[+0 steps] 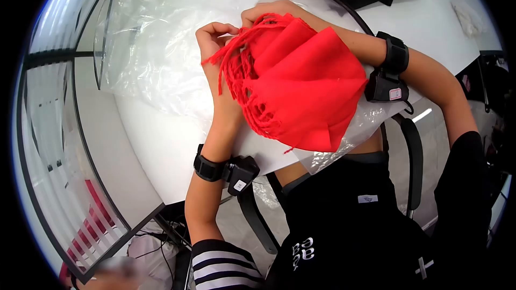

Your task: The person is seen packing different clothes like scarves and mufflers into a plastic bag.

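We are looking down on a red scarf [306,86], held up in both hands just over the white bench [161,150]. It is showing as soft, plain red cloth, folded over on itself into a broad, flat wedge with crisp fold lines. One end is breaking up into a fringe [236,70] of thin twisted tassels that are hanging loose and tangling a little.

The scarf's long axis is running on a slant. The fringed end is pointing away from the body, toward the far left, and the folded body of the cloth is trailing back toward the chest at the near right. There its lowest corner is drooping past the bench edge.

The left hand [215,43] is gripping the fringed end, its fingers [212,28] pinching shut on a few tassels at the top corner. The right hand [269,11] is sitting just beside it at the same end. Its fingers are curling closed over the cloth edge, though the scarf is hiding most of them.

Under the scarf, a crumpled sheet of clear plastic wrap [156,48] is lying spread over the bench. Each wrist is carrying a black strap-on band with a small device: one on the left [207,167], one on the right [395,53].
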`<action>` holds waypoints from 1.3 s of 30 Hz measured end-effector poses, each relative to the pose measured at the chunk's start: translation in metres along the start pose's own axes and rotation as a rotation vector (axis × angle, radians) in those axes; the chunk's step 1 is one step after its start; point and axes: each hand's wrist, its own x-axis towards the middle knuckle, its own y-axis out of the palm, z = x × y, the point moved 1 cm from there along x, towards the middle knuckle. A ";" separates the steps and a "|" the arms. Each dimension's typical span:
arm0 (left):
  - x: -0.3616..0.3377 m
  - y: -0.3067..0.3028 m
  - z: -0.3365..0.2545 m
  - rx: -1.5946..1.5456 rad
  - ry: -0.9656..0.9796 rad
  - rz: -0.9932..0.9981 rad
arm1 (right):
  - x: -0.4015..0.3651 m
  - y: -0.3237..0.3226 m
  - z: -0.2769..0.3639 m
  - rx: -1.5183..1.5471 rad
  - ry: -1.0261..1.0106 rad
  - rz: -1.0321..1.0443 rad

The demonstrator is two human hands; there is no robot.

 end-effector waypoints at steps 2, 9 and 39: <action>0.001 0.001 -0.001 -0.008 -0.047 -0.010 | -0.002 0.001 0.006 -0.174 -0.139 -0.048; 0.006 0.000 0.001 -0.034 -0.121 -0.046 | 0.007 0.003 -0.009 -0.293 -0.042 -0.002; 0.006 0.002 -0.004 0.016 -0.153 -0.035 | 0.009 -0.016 0.004 -0.078 0.131 0.303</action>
